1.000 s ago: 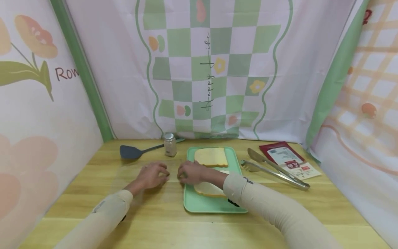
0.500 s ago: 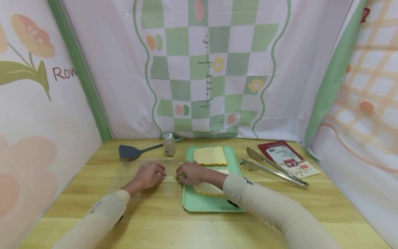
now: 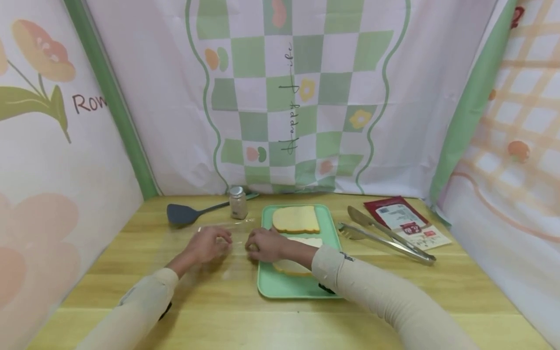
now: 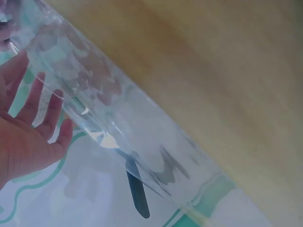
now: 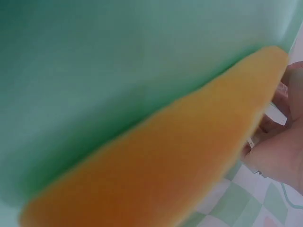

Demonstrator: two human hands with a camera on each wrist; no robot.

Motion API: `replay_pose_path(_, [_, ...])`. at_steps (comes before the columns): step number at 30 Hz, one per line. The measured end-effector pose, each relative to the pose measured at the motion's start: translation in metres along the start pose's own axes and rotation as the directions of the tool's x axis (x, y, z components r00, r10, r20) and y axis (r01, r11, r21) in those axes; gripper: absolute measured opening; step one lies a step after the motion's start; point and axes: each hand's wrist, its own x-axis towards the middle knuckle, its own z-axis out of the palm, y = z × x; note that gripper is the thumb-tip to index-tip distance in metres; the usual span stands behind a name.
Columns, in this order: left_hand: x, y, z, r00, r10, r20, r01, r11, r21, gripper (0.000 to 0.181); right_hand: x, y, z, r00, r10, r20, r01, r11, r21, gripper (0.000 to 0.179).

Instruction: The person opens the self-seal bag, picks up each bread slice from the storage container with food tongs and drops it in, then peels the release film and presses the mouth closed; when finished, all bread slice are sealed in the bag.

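Observation:
Thin clear plastic film (image 3: 239, 231) stretches over the table between both hands, faint in the head view and glossy in the left wrist view. My left hand (image 3: 206, 245) is at its left, its fingers (image 4: 34, 97) spread and slightly bent along the film; its thumb is hidden. My right hand (image 3: 268, 244) pinches the film with curled fingers at the left edge of a green tray (image 3: 286, 290). Two bread slices lie on this tray: a rear slice (image 3: 296, 218) and a front slice (image 3: 288, 267), partly covered by the right forearm.
Behind the left hand lie a dark spatula (image 3: 183, 214) and a glass shaker jar (image 3: 238, 204) with a metal lid. Metal tongs (image 3: 393, 244) and a red-and-white packet (image 3: 402, 221) are right of the tray. A curtain (image 3: 306, 97) closes the back.
My left hand has drawn slightly left and its fingers have loosened. The film's visible edge has shifted toward the back. My right hand has hardly moved.

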Motion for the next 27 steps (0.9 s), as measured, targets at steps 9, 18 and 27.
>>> replay_pose_path(9, [0.0, 0.002, -0.006, 1.0, 0.007, -0.016, -0.009, 0.996, -0.087, 0.01, 0.0, -0.004, -0.001, 0.998, 0.044, 0.048, -0.045, 0.999, 0.019, 0.038])
replay_pose_path(18, [-0.001, 0.003, -0.013, 0.998, -0.025, -0.049, 0.018, 0.988, -0.151, 0.014, 0.001, -0.005, -0.001, 0.997, 0.027, 0.07, -0.026, 1.0, -0.009, 0.039])
replay_pose_path(27, [-0.003, 0.005, -0.018, 0.994, -0.02, -0.109, 0.0, 0.984, -0.179, 0.012, 0.004, -0.006, -0.004, 0.993, 0.037, 0.108, -0.03, 0.998, -0.063, 0.039])
